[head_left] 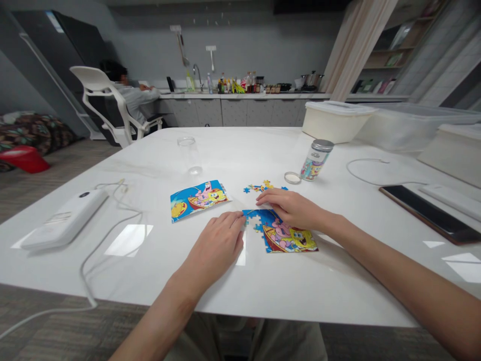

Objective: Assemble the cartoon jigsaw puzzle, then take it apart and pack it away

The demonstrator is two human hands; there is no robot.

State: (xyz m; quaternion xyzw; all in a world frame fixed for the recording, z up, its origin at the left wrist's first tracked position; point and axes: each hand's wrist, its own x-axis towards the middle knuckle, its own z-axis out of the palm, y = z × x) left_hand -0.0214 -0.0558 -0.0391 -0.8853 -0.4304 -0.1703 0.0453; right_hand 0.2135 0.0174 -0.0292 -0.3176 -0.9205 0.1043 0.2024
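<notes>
A partly joined cartoon jigsaw puzzle (280, 235) lies on the white table, with gaps along its left side. My left hand (221, 240) rests at its upper left edge, fingers together at a blue piece; what they grip, if anything, is hidden. Over the puzzle's top edge lies my right hand (291, 205), palm down, its fingers reaching left and partly covering the puzzle. Just beyond it, several loose pieces (259, 187) sit in a small pile. The reference picture card (198, 199), showing the same cartoon, lies to the left, slightly bent.
Behind stand a clear jar (190, 156), a printed canister (316, 160) and a ring-shaped lid (292, 177). A white device (67, 218) with cables is at left, a phone (432, 213) at right, storage boxes (334, 123) at back right. A person (137, 100) sits far left.
</notes>
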